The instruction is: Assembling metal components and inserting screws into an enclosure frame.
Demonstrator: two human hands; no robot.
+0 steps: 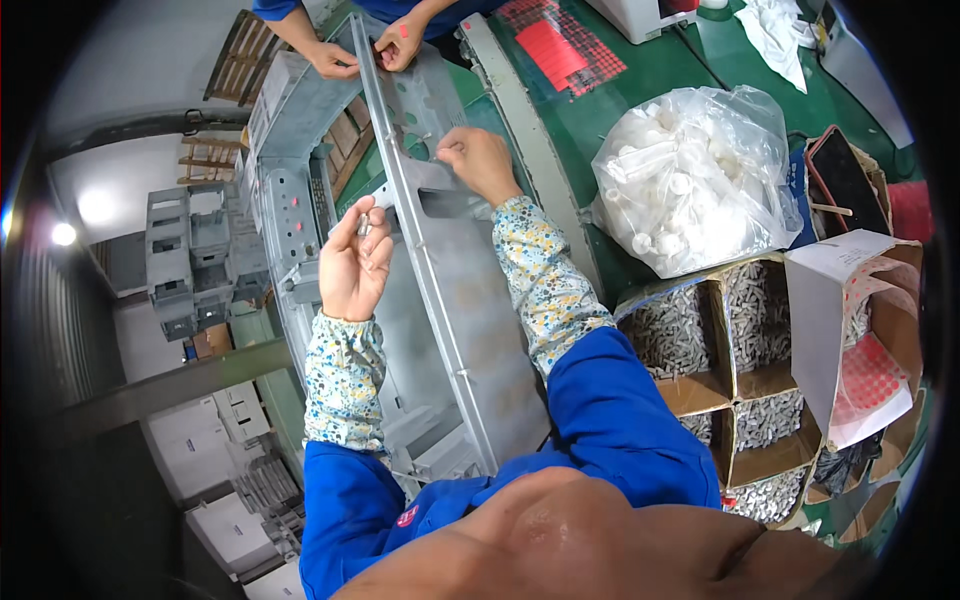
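Note:
A long grey sheet-metal panel (470, 290) with a raised edge and cut-outs stands in front of me, running away from my body. On its left side, my left hand (355, 265) is turned palm up, fingers curled around small silvery metal pieces (363, 226) whose exact kind I cannot make out. My right hand (480, 165) is over the panel's right face, just above a rectangular cut-out. Its thumb and fingertips are pressed together; whatever they may hold is hidden. At the far end, a co-worker's two hands (398, 42) touch the same panel edge.
On the green table to my right lie a clear plastic bag of white plastic parts (690, 180), a phone (848, 180) and red sticker sheets (555, 55). Nearer are divided cardboard boxes of small metal pieces (765, 425) and a white carton (835, 340). Stacked grey metal housings (195, 250) stand left.

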